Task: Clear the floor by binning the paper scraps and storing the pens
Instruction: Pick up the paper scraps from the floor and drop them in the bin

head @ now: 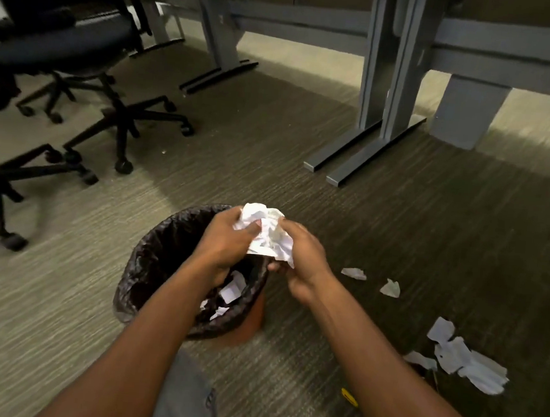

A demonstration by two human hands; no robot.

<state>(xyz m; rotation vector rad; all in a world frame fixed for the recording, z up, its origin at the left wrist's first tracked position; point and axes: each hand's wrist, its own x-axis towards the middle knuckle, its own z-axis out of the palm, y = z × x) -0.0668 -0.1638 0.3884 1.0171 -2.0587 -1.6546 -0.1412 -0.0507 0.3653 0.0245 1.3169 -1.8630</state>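
Observation:
Both hands hold one crumpled wad of white paper [267, 232] over the far right rim of the bin [150, 264], an orange bin lined with a black bag. My left hand [228, 241] grips the wad from the left, my right hand [299, 256] from the right. White scraps lie inside the bin [231, 290]. Loose paper scraps remain on the carpet to the right: two small ones [354, 273] [390, 288] and a larger cluster [466, 358]. A small yellow object [349, 396] lies on the carpet under my right forearm; I cannot tell what it is.
Black office chairs on castors [122, 120] stand at the left. Grey desk legs with flat feet [367, 149] [218, 75] rise at the back and right. My grey-clad knee [183, 395] is at the bottom.

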